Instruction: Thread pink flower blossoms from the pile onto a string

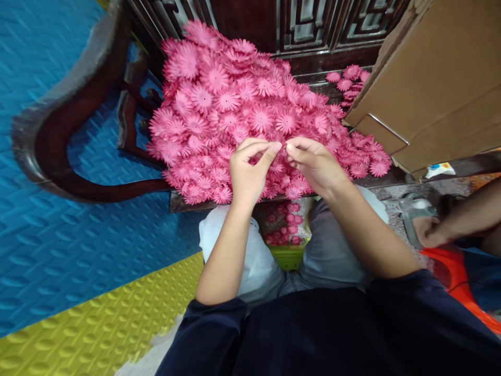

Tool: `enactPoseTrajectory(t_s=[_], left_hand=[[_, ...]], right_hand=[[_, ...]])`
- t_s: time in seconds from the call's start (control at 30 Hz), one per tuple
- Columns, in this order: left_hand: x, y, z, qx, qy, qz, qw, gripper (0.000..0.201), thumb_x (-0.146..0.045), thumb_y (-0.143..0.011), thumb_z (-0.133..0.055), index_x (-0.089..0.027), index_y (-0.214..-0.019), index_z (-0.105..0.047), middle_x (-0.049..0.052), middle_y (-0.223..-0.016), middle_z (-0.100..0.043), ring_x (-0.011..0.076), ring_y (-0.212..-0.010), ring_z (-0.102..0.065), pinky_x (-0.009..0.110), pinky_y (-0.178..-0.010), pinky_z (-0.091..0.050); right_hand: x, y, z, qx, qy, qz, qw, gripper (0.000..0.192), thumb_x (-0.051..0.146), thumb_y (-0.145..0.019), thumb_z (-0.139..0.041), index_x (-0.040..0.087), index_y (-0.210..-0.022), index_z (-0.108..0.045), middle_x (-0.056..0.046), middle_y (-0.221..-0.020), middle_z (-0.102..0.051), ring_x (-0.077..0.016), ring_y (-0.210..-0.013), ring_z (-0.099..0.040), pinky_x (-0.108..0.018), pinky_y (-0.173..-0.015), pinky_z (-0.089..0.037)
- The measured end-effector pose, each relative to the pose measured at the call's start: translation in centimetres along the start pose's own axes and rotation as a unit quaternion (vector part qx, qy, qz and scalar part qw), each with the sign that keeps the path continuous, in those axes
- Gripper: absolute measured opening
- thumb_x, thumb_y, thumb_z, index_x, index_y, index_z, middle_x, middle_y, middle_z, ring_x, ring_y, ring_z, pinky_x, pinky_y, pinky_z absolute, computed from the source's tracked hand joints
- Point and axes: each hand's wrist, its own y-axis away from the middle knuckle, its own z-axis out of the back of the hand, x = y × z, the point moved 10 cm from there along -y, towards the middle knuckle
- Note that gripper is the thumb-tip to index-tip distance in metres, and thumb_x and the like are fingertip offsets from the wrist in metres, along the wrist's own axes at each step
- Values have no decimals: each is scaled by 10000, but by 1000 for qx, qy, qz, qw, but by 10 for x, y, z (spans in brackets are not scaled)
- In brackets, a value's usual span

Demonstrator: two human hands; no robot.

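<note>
At the bottom of the frame a dark navy sleeve (332, 334) fills the lower right, with grey-trousered knees (332, 256) just above it. Between the knees sits a green container (287, 256) with a few pink flowers lying in it. A yellow floor mat (97, 324) runs across the lower left, meeting a blue floor mat (58, 219) that covers the whole left side.

Above the knees, at the centre of the frame, the two forearms rise to meet. The left hand (248, 172) is curled, thumb and forefinger pinched together at their tips; the right hand (313, 164) mirrors it, its fingertips also pinched and almost touching those of the left. Whatever small piece they pinch between them is hidden by the fingers, so I cannot tell what it is. Both hands hover just over the near edge of the pink flower pile (235, 104).

That pile, made of many flat daisy-shaped pink pieces, covers the seat of a dark wooden chair (70, 136), whose curved arm sweeps through the left of the frame. A smaller cluster of pink flowers (348, 78) lies apart at the upper right, beside a tilted cardboard box (438, 89) that occupies the upper right corner.

At the right edge, another person's hand (430, 232) rests low near a grey sandal (410, 209), above an orange object (457, 277).
</note>
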Motion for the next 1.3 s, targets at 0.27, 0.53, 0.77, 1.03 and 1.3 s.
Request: enactPoseTrajectory(t_s=[0.27,0.53,0.77,1.03,1.3], left_hand=[[13,3,-8,27,48,53,997,160,-383,-777,-654,-240,-797,-722,-14,-825,-722,119,-780,-646,269,-773,-488],[2,2,-4,9,10,20,1000,89,-292,-763,-680,-211,-731,-703,3,-829,-715,119,-824,-648,249,-759,-493],[-5,2,-3,2,-45,-10,999,63,-262,-720,-718,-210,-703,-689,0,-775,-670,120,-789,-618,256,-770,-498],[-2,2,-1,-12,-84,-25,996,95,-141,-756,-617,-199,-727,-687,6,-791,-656,112,-777,-597,241,-725,-478],[-2,2,7,-63,-72,-5,995,136,-51,-662,-597,-178,-624,-629,-13,-697,-587,88,-620,-507,231,-601,-417]], right_hand=[[10,-1,8,-44,61,41,996,161,341,-636,-753,222,-689,-659,21,-773,-662,-125,-833,-594,-290,-820,-458],[16,-1,15,-68,118,102,985,148,339,-661,-742,214,-704,-675,12,-792,-675,-127,-800,-610,-305,-815,-477],[21,0,15,-85,187,149,967,100,299,-703,-713,208,-730,-684,-5,-804,-671,-140,-824,-610,-305,-781,-484],[22,2,17,-116,175,125,970,23,198,-721,-656,195,-715,-678,8,-789,-677,-126,-796,-623,-316,-817,-484],[19,0,22,-147,150,97,973,68,161,-712,-627,190,-669,-670,16,-762,-687,-117,-779,-625,-321,-856,-483]])
